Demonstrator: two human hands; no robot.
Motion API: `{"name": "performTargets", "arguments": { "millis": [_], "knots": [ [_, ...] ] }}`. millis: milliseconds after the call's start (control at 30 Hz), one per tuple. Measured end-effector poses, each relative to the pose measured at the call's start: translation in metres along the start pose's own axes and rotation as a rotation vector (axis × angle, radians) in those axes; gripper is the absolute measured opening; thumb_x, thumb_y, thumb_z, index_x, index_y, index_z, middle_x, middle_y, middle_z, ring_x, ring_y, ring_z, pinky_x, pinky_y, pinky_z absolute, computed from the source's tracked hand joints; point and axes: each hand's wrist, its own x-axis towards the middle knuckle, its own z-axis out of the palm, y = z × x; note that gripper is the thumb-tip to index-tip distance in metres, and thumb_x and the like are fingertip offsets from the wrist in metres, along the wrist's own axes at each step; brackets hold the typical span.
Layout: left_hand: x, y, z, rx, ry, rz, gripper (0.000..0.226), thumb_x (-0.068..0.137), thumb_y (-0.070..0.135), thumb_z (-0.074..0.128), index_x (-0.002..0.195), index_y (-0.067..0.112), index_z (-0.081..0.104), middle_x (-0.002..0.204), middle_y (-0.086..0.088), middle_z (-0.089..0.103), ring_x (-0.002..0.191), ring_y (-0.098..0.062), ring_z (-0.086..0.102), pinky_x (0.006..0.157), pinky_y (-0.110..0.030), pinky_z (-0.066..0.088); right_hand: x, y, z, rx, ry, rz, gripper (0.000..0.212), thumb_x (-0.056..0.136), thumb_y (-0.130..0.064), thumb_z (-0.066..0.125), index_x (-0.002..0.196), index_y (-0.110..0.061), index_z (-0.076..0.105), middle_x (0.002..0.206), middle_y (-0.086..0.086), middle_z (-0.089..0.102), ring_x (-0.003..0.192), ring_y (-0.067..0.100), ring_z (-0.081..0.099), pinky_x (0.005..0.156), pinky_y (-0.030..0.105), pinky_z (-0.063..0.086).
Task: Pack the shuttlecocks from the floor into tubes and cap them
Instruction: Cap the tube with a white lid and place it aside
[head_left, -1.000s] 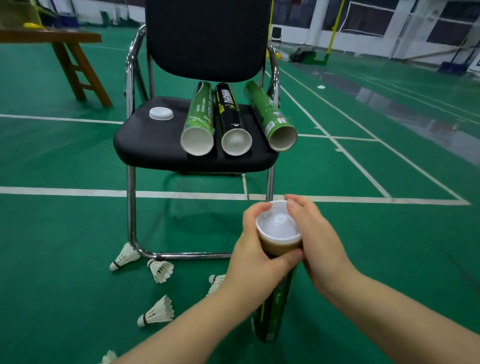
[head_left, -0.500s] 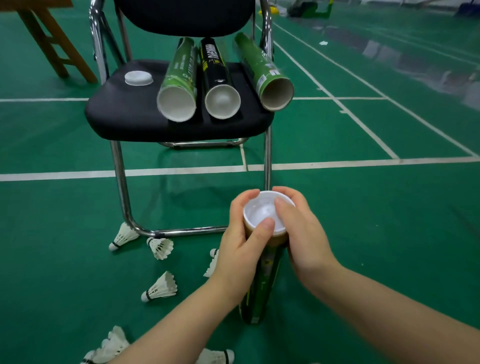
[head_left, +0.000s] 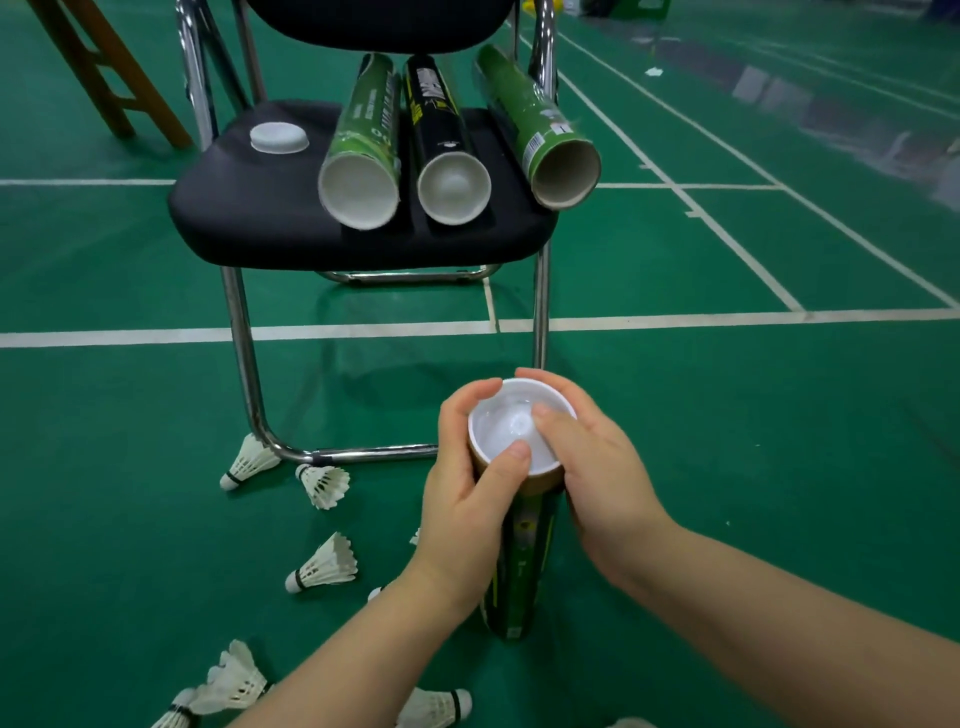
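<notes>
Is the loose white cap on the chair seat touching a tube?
No, the round white plastic cap lies apart from the light green cardboard tube.

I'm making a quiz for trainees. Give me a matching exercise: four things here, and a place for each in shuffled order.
1 loose white cap
2 black tube
3 dark green tube
4 shuttlecocks

A upright, gripped by left hand and right hand
B scattered on the floor
C on the chair seat, left of the tubes
D lying between two green tubes

Pairs: 1-C, 2-D, 3-A, 4-B
</notes>
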Motion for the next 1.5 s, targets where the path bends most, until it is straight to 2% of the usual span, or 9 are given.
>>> {"name": "performTargets", "arguments": {
  "millis": [200, 300, 433, 833, 1133, 1267, 1367, 1433, 1500],
  "knots": [
    [0.001, 0.015, 0.009, -0.067, 0.101, -0.131, 0.024, 0.077, 0.043, 0.049, 0.100, 0.040, 0.054, 0.096, 0.005, 0.066, 0.083, -0.005, 0.063, 0.066, -0.017, 0.049, 0.002, -0.006, 0.006, 0.201, 0.054, 0.139, 0.025, 0.090, -0.031, 0.052, 0.096, -0.014, 0.069, 0.081, 0.004, 0.071, 0.063, 0.010, 0.066, 0.055, 0.021, 0.053],
    [0.009, 0.020, 0.011, -0.153, 0.211, -0.265, 0.023, 0.090, 0.049, 0.047, 0.104, 0.037, 0.061, 0.099, 0.007, 0.068, 0.089, -0.009, 0.065, 0.079, -0.028, 0.052, 0.003, -0.004, 0.009, 0.175, 0.087, 0.113, 0.017, 0.090, -0.027, 0.054, 0.095, -0.016, 0.066, 0.079, -0.001, 0.069, 0.062, 0.006, 0.065, 0.054, 0.018, 0.051],
    [0.013, 0.024, 0.016, -0.246, 0.250, -0.354, 0.028, 0.093, 0.032, 0.046, 0.093, 0.018, 0.070, 0.087, -0.002, 0.072, 0.071, -0.010, 0.066, 0.063, -0.024, 0.052, 0.005, -0.002, 0.012, 0.192, 0.118, 0.079, 0.009, 0.091, -0.019, 0.053, 0.091, -0.016, 0.062, 0.071, -0.004, 0.065, 0.056, 0.004, 0.062, 0.049, 0.016, 0.049],
    [0.014, 0.025, 0.023, -0.242, 0.341, -0.357, 0.023, 0.095, 0.022, 0.045, 0.095, 0.030, 0.068, 0.086, 0.005, 0.069, 0.071, -0.009, 0.065, 0.066, -0.027, 0.053, 0.008, -0.007, 0.004, 0.135, 0.109, 0.138, 0.014, 0.094, -0.015, 0.048, 0.100, -0.021, 0.059, 0.079, 0.004, 0.061, 0.048, 0.006, 0.058, 0.042, 0.016, 0.044],
    [0.012, 0.032, 0.027, -0.229, 0.328, -0.358, 0.024, 0.096, 0.019, 0.043, 0.102, 0.027, 0.065, 0.094, -0.002, 0.066, 0.080, -0.017, 0.062, 0.076, -0.034, 0.052, 0.004, -0.010, 0.003, 0.085, 0.088, 0.127, 0.019, 0.096, -0.017, 0.046, 0.107, -0.023, 0.059, 0.087, 0.005, 0.064, 0.057, 0.008, 0.062, 0.049, 0.021, 0.050],
    [0.008, 0.040, 0.025, -0.225, 0.313, -0.420, 0.022, 0.094, 0.020, 0.047, 0.087, 0.021, 0.068, 0.078, 0.001, 0.069, 0.066, -0.012, 0.065, 0.061, -0.024, 0.052, 0.000, -0.011, 0.005, -0.020, 0.127, 0.108, 0.021, 0.093, -0.017, 0.047, 0.091, -0.022, 0.068, 0.093, 0.005, 0.067, 0.072, 0.014, 0.062, 0.059, 0.024, 0.049],
    [-0.002, 0.049, 0.024, -0.249, 0.253, -0.475, 0.030, 0.096, 0.028, 0.046, 0.078, 0.014, 0.066, 0.064, -0.001, 0.066, 0.046, -0.005, 0.061, 0.040, -0.013, 0.044, -0.006, -0.019, 0.007, -0.169, 0.108, 0.259, 0.023, 0.093, -0.031, 0.049, 0.098, -0.020, 0.068, 0.089, 0.002, 0.068, 0.074, 0.015, 0.060, 0.059, 0.026, 0.043],
    [-0.009, 0.049, 0.023, -0.221, 0.212, -0.479, 0.031, 0.095, 0.035, 0.047, 0.085, 0.013, 0.066, 0.071, -0.002, 0.069, 0.052, -0.006, 0.064, 0.041, -0.014, 0.045, -0.010, -0.023, 0.006, -0.195, 0.048, 0.385, 0.025, 0.091, -0.042, 0.053, 0.100, -0.022, 0.065, 0.084, 0.004, 0.066, 0.072, 0.020, 0.060, 0.061, 0.028, 0.044],
    [-0.014, 0.052, 0.022, -0.146, 0.179, -0.465, 0.032, 0.093, 0.040, 0.047, 0.098, 0.013, 0.065, 0.089, -0.008, 0.069, 0.074, -0.013, 0.067, 0.056, -0.022, 0.049, -0.014, -0.026, 0.007, -0.235, -0.018, 0.437, 0.029, 0.085, -0.048, 0.059, 0.097, -0.022, 0.066, 0.088, 0.007, 0.067, 0.077, 0.027, 0.062, 0.075, 0.044, 0.050]
  ]
}}
